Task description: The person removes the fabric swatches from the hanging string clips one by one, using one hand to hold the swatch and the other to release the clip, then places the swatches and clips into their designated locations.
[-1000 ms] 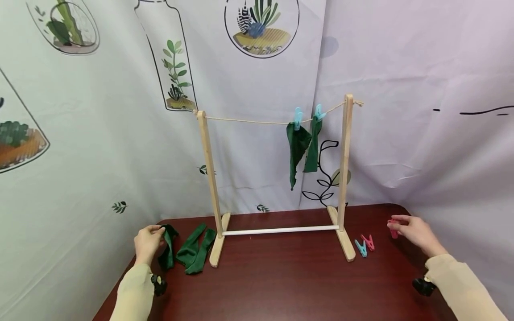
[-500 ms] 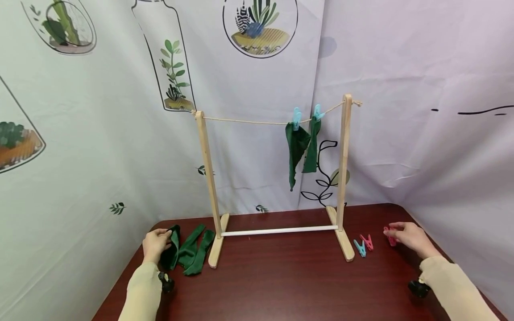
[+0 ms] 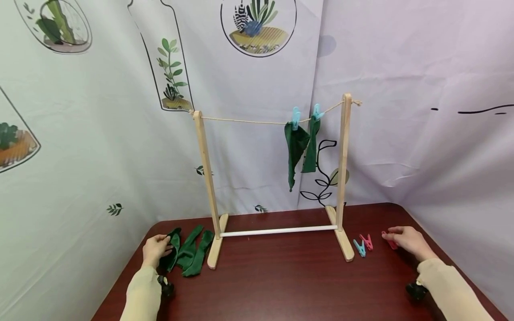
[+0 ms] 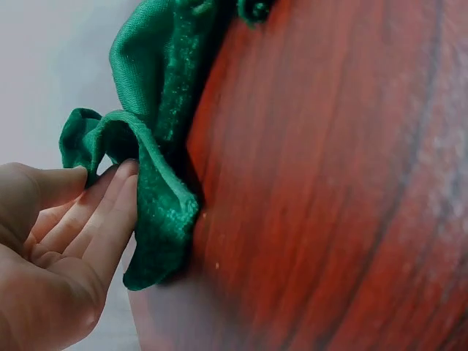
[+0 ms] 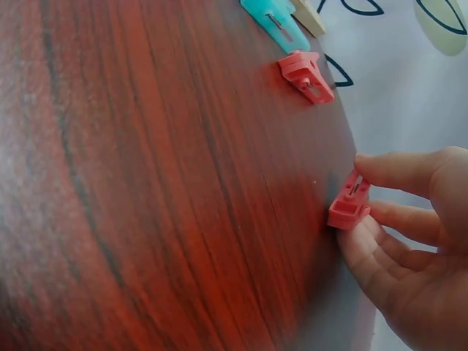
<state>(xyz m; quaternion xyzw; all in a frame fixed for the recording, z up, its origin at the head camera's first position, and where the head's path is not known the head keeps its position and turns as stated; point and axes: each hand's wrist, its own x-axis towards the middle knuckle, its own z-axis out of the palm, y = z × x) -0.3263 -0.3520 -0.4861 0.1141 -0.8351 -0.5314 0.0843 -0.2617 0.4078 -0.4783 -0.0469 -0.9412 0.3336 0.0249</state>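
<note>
At the left end of the table, my left hand (image 3: pixel 155 250) pinches the edge of a green velvety cloth (image 4: pixel 162 227) between thumb and fingertips. The cloth arches up where it is held, and its lower part lies at the tabletop. Just right of it lie more green cloth strips (image 3: pixel 196 258). On the far right, my right hand (image 3: pixel 407 240) holds a red clothespin (image 5: pixel 349 201) by its ends between thumb and fingers, low over the table. Another red clothespin (image 5: pixel 306 77) and a light blue clothespin (image 5: pixel 274 22) lie nearby on the tabletop.
A wooden rack (image 3: pixel 208 178) stands mid-table with a cord (image 3: pixel 245 121) strung between its posts. Two green cloth pieces (image 3: pixel 296 147) hang near its right post from blue clothespins (image 3: pixel 296 118). A printed curtain (image 3: pixel 249 178) closes off the back and sides.
My left hand has shifted slightly right and down, bringing the cloth closer to the other strips. My right hand has moved a little left and lower, and its clothespin is now tilted.
</note>
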